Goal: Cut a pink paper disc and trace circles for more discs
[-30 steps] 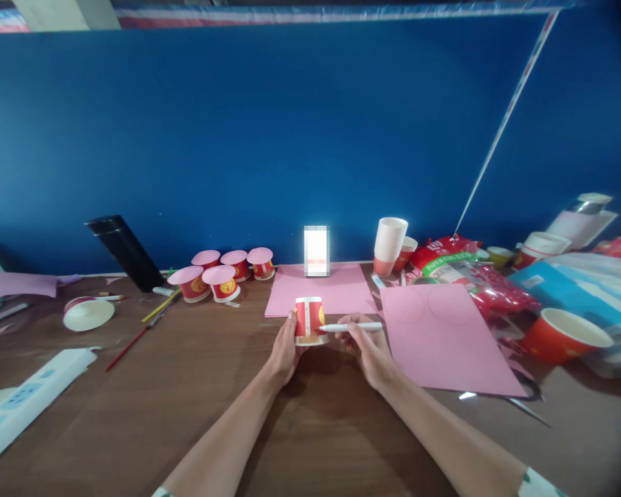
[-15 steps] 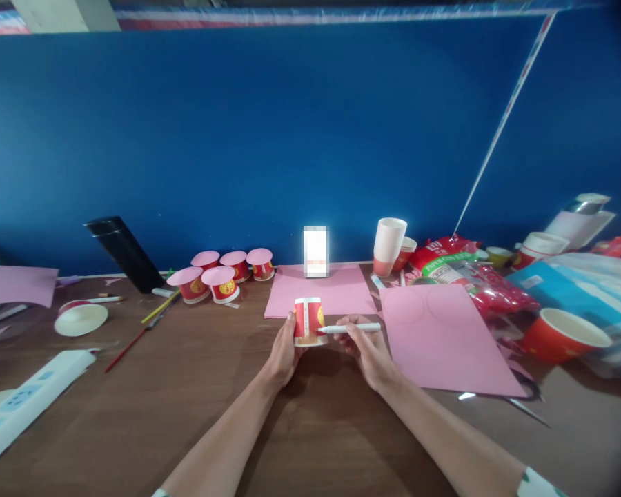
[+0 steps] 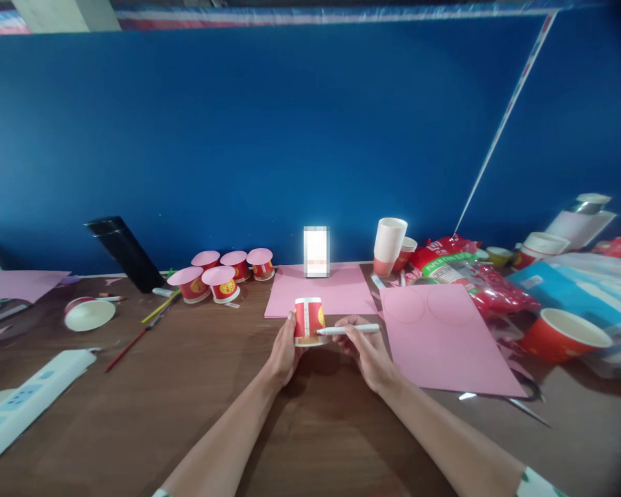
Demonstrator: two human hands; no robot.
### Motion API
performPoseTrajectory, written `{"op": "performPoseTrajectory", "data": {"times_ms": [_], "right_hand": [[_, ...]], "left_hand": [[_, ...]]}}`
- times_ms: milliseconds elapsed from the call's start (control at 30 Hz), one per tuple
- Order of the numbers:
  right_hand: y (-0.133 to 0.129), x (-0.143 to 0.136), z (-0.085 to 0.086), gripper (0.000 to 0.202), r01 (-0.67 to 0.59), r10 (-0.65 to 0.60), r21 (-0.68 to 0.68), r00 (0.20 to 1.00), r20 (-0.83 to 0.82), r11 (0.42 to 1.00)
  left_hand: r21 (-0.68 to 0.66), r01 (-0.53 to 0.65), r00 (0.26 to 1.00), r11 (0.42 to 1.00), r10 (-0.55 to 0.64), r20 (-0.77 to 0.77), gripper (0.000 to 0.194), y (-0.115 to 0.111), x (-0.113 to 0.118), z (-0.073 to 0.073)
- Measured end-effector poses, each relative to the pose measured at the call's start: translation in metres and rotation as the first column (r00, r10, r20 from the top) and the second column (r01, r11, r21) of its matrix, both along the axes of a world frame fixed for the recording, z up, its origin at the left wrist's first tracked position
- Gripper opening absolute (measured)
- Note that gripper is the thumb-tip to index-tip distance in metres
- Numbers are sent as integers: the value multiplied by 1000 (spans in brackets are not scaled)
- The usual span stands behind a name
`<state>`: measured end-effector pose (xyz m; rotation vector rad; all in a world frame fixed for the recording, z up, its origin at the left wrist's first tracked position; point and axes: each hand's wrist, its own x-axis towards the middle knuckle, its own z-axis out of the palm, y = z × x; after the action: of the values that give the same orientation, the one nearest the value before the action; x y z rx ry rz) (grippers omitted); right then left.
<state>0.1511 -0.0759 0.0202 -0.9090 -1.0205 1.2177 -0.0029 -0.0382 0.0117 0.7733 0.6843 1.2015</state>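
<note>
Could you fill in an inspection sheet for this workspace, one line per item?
Surface: brown tabletop, wood-patterned.
Things in hand: red-and-white paper cup; white pen, tip at the cup's lower side.
Clutter: five pink-topped cups, pink sheet with faint circle outlines, scissors partly under it, red plastic packet, paper scraps.
Hands: left hand holds the cup; right hand grips the pen.
Cables: white power strip at left, no plug seen in it; any cord there is unclear.
Surroundings: blue partition behind, black flask leaning; no other person seen.
</note>
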Motion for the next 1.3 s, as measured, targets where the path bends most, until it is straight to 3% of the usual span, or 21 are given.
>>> {"op": "performPoseTrajectory", "data": {"times_ms": [833,1033,1300], "right_hand": [[0,0,4,25,24,-23,-23,999,28,999],[-1,1,2,22,-26,26,7,997,78,1000],[0,0,2,25,2,-2,6,1000,21,1000]], "left_hand": [[2,-12,1000,1000,12,-20,44,0,1,-1],[0,12,1000,1000,-12,4,41,-1,1,1],[10,-7,1000,1000,7,-25,43,-2,2,2]]}}
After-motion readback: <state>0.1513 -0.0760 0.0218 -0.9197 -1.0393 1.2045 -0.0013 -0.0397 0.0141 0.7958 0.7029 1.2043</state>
